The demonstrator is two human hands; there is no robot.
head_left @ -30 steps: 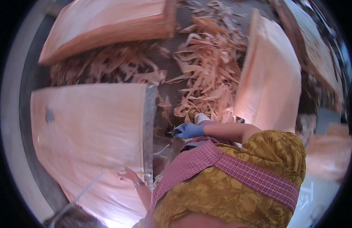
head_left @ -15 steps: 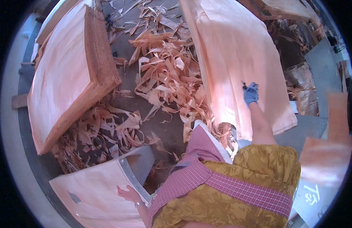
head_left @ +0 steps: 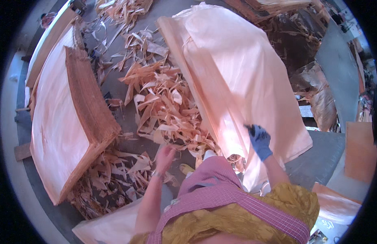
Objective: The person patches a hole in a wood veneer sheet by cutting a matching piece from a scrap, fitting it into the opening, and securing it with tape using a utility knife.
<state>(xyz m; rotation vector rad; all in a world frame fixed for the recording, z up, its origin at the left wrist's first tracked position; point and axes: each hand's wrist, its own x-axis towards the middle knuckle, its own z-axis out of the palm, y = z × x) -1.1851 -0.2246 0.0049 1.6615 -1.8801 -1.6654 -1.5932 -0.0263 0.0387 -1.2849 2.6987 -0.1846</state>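
My right hand [head_left: 259, 141], in a blue glove with dark fingertips, is on a thin, pale wood veneer sheet [head_left: 237, 101] on top of a large stack. Its fingers are bent at the sheet, gripping it as far as I can see. A narrow end of the sheet hangs off the near side close to my apron. My left hand [head_left: 166, 156], bare and slightly blurred, is raised over the floor left of the stack. Its fingers stretch forward and hold nothing visible. Below it lie curled veneer scraps [head_left: 168, 105].
A thick veneer stack [head_left: 60, 122] with rough brown edges stands at the left. Another pale sheet-covered pile [head_left: 111, 223] lies at the lower left. Grey panels [head_left: 339, 73] and brown sheets [head_left: 361, 150] are at the right. More scraps [head_left: 125, 10] lie farther off.
My left hand has moved up and right, off the lower-left pile. My right hand has come nearer to me, and the sheet's near end now hangs lower. The view has shifted too.
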